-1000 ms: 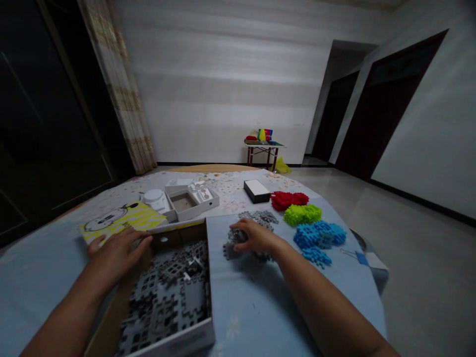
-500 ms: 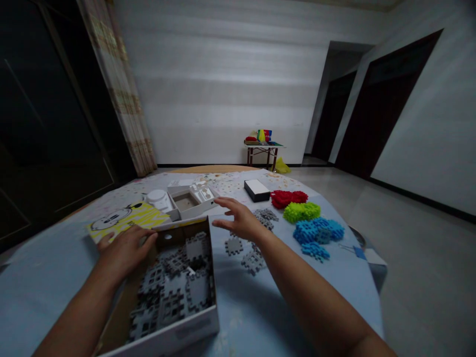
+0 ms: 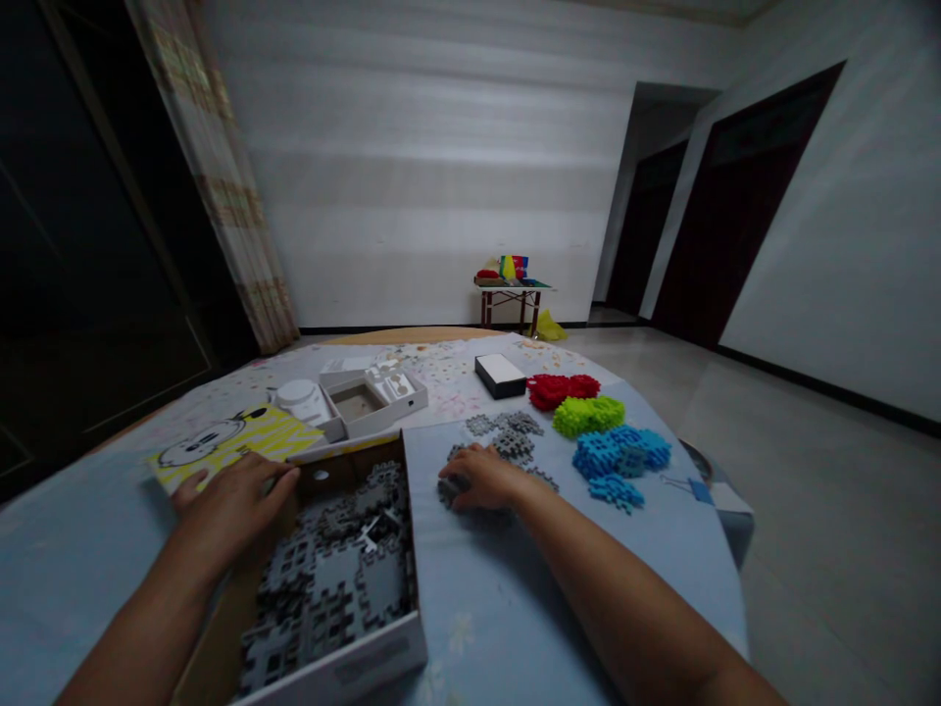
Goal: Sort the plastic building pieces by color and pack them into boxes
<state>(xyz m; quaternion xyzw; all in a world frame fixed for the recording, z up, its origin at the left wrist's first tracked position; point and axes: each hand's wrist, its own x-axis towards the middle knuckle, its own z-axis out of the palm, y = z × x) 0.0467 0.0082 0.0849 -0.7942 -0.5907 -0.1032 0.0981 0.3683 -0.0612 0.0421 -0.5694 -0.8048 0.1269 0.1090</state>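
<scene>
An open cardboard box [image 3: 382,647] in front of me holds many grey interlocking plastic pieces [image 3: 334,569], with a small white piece among them. My left hand [image 3: 239,495] grips the box's left wall near its far corner, thumb over the edge. Right of the box, my right hand [image 3: 481,479] is down on the tablecloth, its fingers curled over a grey toothed piece [image 3: 447,492] and partly hiding it. More loose grey pieces [image 3: 513,446] lie just beyond that hand, some flat and some overlapping.
Red pieces [image 3: 563,391], yellow-green pieces [image 3: 588,417] and blue pieces [image 3: 621,453] form piles along the right side. Farther back are a black-and-white box [image 3: 500,376] and a white tray [image 3: 360,420]. A yellow printed lid [image 3: 221,446] lies at left.
My right hand has come down from above the box's far right corner onto the loose grey pieces, its fingers closing. My left hand keeps its place at the box; the view has shifted slightly.
</scene>
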